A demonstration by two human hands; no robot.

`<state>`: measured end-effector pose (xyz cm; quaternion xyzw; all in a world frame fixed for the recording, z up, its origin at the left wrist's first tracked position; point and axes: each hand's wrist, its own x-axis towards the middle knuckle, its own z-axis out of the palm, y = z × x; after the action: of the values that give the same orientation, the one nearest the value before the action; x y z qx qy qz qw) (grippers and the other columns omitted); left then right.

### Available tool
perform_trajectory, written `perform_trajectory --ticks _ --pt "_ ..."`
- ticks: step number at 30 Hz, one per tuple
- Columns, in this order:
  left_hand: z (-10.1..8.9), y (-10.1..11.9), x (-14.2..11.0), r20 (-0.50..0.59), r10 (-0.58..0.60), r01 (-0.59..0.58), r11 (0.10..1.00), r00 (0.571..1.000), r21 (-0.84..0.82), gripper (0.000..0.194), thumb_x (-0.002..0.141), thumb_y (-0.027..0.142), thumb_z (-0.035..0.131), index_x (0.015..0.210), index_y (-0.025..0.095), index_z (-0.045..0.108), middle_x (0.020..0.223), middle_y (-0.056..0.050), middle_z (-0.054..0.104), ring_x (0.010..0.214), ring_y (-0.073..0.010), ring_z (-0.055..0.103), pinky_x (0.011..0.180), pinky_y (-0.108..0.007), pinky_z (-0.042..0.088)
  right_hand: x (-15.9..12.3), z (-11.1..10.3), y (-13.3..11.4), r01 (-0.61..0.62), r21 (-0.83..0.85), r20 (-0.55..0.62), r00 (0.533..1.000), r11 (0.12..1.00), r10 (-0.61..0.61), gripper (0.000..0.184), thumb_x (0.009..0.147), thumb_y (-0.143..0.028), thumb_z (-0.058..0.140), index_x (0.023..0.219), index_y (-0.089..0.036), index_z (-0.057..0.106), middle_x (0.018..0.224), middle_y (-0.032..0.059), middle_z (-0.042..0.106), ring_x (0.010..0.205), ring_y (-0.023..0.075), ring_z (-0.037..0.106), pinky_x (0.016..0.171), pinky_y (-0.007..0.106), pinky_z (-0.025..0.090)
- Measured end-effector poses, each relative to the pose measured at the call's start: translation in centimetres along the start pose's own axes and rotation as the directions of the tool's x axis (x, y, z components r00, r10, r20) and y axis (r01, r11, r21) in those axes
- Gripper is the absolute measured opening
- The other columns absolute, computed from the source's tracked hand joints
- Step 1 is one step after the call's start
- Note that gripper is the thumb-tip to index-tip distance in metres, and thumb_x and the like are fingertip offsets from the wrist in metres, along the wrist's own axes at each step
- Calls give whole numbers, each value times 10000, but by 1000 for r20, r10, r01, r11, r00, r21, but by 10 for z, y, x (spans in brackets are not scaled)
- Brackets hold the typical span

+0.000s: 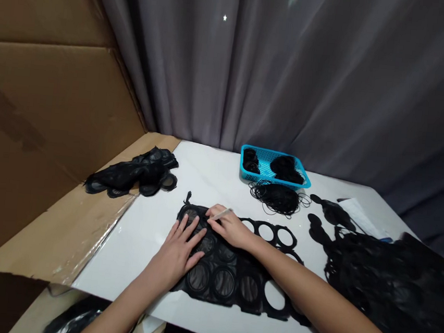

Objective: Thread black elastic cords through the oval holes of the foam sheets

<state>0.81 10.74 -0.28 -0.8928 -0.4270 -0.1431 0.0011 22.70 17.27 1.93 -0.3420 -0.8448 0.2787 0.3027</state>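
A flat black sheet with rows of round rings (pixel 224 284) lies on the white table in front of me. Dark sheer fabric fills the rings at its left, while several at the right are open holes showing the table. My left hand (pixel 178 246) rests flat on the sheet's left side, fingers spread. Near the sheet's upper edge, my right hand (pixel 234 228) pinches a slim pale stick-like tool (pixel 222 213). The tool's tip is hidden by the fingers. A short black tab (pixel 188 197) sticks up from the sheet's top left corner.
A blue basket (pixel 304 184) with black coils stands at the back, with a tangle of black cord (pixel 277 198) before it. Black fabric pieces (pixel 135 174) lie at left beside a tall cardboard wall (pixel 46 118). A large black heap (pixel 394 288) covers the right side. Grey curtains (pixel 254 75) hang behind.
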Motion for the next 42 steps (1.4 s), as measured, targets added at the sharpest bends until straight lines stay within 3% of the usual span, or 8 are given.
perform_trajectory --ticks 13,22,25,28,30,35,40,42 --pt "2 1 -1 -24 3 -3 1000 1000 -4 498 968 385 562 1439 234 500 1579 -126 362 1460 -394 281 1100 -597 363 3 -8 0 -83 56 90 993 995 78 43 955 -188 528 937 -182 567 1066 83 592 1015 208 575 944 363 456" --pt "3 2 -2 -33 -8 7 1000 999 -7 512 954 369 584 1444 247 498 1582 -115 360 1460 -426 258 1079 -611 386 -9 15 -6 46 -273 53 998 961 -33 134 972 -125 458 994 -203 565 1093 112 592 1035 245 515 903 394 475" --pt "4 3 -2 -41 -24 24 1000 999 -2 488 947 370 595 1418 258 531 1579 -96 372 1466 -429 236 1090 -609 375 -4 6 6 -74 -291 -79 995 954 53 158 964 -122 431 933 -212 557 966 85 612 922 236 539 831 364 470" --pt "5 3 -2 -52 -38 38 999 998 -2 476 947 375 593 1409 271 542 1571 -84 389 1473 -421 223 1098 -606 367 8 -17 18 -244 -177 -328 928 953 177 180 976 -180 394 841 -214 508 802 39 581 751 203 545 727 312 442" --pt "5 4 -1 -50 -41 41 999 998 -7 474 946 377 596 1406 274 544 1569 -82 392 1473 -420 224 1097 -603 370 18 -29 22 -268 -120 -406 892 956 199 180 974 -216 394 815 -218 479 752 16 561 686 183 533 680 286 417" --pt "0 3 -3 -5 -49 49 999 999 -2 530 929 396 633 1430 269 516 1560 -104 402 1443 -434 292 1087 -599 388 40 -30 22 -220 -158 -358 921 963 152 158 953 -220 395 801 -228 436 759 21 570 686 183 535 658 279 396" --pt "-4 4 -7 -2 -60 60 998 998 -4 526 940 417 617 1437 288 499 1570 -103 386 1466 -409 252 1104 -589 370 50 -49 37 -280 -168 -448 876 945 180 170 927 -172 390 771 -240 386 697 12 493 648 196 483 649 309 370" --pt "-5 3 -9 -34 -66 66 998 997 -8 523 948 429 601 1435 274 494 1567 -111 388 1465 -385 272 1109 -569 378 51 -50 37 -262 -176 -436 885 949 163 171 940 -168 378 786 -237 404 715 18 494 661 200 484 669 321 382"
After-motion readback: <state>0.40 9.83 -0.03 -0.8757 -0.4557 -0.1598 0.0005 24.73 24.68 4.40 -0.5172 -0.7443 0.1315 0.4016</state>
